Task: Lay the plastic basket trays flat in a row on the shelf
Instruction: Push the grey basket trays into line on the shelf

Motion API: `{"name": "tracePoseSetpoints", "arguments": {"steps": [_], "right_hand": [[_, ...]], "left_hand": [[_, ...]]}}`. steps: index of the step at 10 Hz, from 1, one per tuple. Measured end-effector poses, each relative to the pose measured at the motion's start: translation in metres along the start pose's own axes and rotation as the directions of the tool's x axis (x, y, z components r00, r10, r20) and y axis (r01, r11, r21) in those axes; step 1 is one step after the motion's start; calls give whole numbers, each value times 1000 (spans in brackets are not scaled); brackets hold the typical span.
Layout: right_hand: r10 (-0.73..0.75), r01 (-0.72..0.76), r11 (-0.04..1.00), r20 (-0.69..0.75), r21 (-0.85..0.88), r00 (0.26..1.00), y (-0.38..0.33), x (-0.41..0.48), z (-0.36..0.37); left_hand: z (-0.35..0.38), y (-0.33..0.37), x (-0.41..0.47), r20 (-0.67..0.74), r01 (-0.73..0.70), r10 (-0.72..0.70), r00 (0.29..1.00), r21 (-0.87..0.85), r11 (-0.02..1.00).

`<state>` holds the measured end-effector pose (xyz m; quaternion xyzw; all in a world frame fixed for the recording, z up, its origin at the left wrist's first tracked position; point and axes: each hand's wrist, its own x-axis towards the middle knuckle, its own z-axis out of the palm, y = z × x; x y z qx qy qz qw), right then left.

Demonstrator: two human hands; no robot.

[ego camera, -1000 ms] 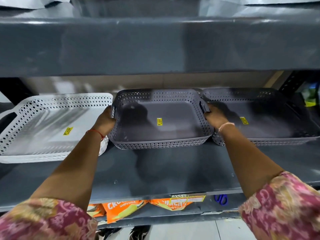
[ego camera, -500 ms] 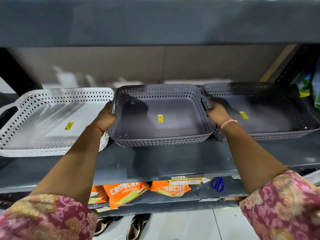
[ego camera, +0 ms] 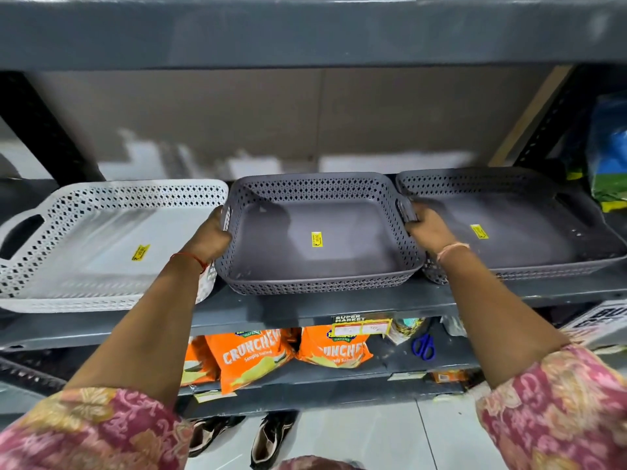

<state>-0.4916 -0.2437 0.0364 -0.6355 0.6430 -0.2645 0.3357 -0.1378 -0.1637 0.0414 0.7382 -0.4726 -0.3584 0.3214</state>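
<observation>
Three perforated plastic basket trays lie flat in a row on the grey metal shelf (ego camera: 305,310). A white tray (ego camera: 84,245) is at the left, a grey tray (ego camera: 315,259) in the middle and a second grey tray (ego camera: 529,232) at the right. Each has a yellow sticker on its floor. My left hand (ego camera: 212,237) grips the middle tray's left handle. Its right handle is held by my right hand (ego camera: 428,228). The middle tray's right rim overlaps the right tray's left edge.
Another shelf board (ego camera: 305,32) hangs low above the trays. Orange snack bags (ego camera: 254,354) and blue scissors (ego camera: 423,346) lie on the shelf below. Blue and green packets (ego camera: 609,154) stand at the far right. Dark uprights frame both ends.
The view has tilted down and more of the lower shelf shows. Both hands keep their grip on the middle grey tray, which has stayed in about the same place.
</observation>
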Motion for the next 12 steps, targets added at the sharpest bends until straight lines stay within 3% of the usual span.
{"name": "tracePoseSetpoints", "arguments": {"steps": [6, 10, 11, 12], "right_hand": [[7, -12, 990, -39, -140, 999, -9, -17, 1], [34, -32, 986, 8, -161, 999, -8, -17, 1], [-27, 19, 935, -16, -355, 1000, -10, -21, -1], [-259, 133, 820, -154, -556, 954, -16, -36, 11]], "left_hand": [[6, 1, -14, -69, -29, 36, 997, 103, 994], [4, 2, -13, -85, -24, 35, 996, 121, 992], [3, 4, -9, -111, 0, 20, 994, 182, 983], [7, 8, -17, -218, 24, 33, 975, 252, 967]]}}
